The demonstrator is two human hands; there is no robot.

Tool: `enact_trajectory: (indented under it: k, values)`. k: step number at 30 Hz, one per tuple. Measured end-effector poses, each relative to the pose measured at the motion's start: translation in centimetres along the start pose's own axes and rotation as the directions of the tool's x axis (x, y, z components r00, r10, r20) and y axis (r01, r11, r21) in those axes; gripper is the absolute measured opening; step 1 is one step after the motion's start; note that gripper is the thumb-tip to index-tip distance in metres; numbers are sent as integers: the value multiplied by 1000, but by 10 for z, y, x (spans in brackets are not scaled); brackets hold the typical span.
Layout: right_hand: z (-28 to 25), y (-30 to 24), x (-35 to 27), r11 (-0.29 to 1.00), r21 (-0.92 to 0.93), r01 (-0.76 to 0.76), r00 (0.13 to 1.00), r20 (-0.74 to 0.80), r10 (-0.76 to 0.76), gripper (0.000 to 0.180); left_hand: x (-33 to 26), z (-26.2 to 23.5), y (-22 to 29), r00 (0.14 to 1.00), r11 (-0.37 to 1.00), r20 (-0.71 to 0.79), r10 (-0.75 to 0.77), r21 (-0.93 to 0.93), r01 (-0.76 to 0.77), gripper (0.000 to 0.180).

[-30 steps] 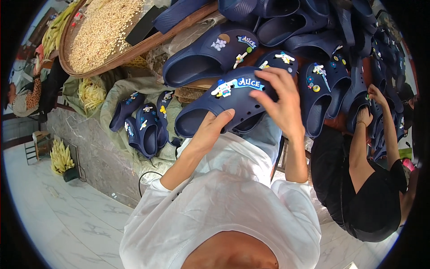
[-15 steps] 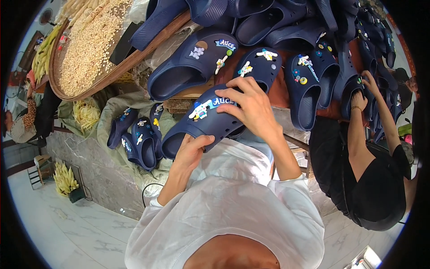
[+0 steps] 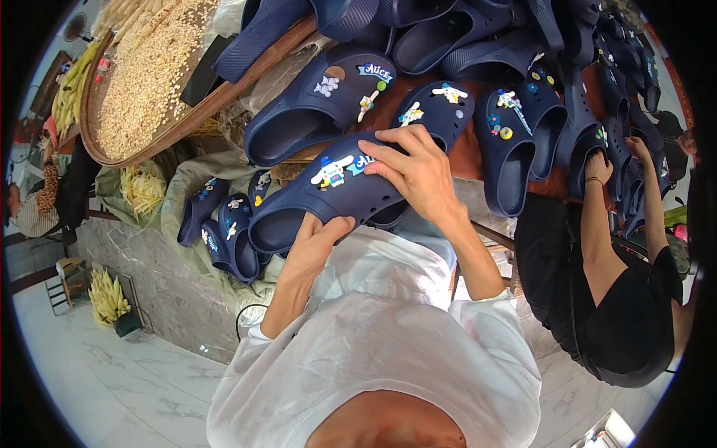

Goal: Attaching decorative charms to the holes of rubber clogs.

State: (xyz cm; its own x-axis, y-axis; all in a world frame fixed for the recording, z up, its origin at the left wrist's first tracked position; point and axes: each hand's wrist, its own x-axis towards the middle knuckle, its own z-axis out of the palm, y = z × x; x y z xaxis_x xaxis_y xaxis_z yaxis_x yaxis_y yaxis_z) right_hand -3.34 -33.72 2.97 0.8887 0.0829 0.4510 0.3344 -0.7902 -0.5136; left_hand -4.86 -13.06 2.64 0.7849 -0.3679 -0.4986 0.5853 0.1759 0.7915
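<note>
Held over my lap is a navy foam clog (image 3: 302, 200), its opening toward the lower left. My left hand (image 3: 312, 240) grips it by the side rim, fingers inside the opening and thumb outside. My right hand (image 3: 422, 175) lies over the toe end, its fingertips and thumb closed around a light-blue ribbon charm (image 3: 362, 163) that they partly cover. Beside that ribbon sits a white long-eared figure charm (image 3: 332, 173) on the clog's upper. Just beyond, a decorated clog (image 3: 321, 101) and another one (image 3: 437, 112) lie on the table.
More navy clogs (image 3: 515, 149) with charms stand to the right, and plain ones are heaped at the back. A tray of pale kernels (image 3: 142, 104) is at the far left. Several clogs (image 3: 235, 239) rest on green cloth. A co-worker's arms (image 3: 601, 216) reach in from the right.
The held clog has shifted slightly left and upward, and my left hand went with it. My right fingers now cover more of the ribbon charm. The co-worker's far hand has moved right.
</note>
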Motion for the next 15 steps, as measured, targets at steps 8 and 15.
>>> enact_trajectory:
  k: [8,15]
  values:
    - [5,8,10,1000,13,-15,999,-49,16,20,4,1,-3,999,996,13,-53,-72,54,59]
    - [-18,25,-4,946,239,-217,882,-368,295,15,7,5,7,999,986,15,-45,-162,47,61]
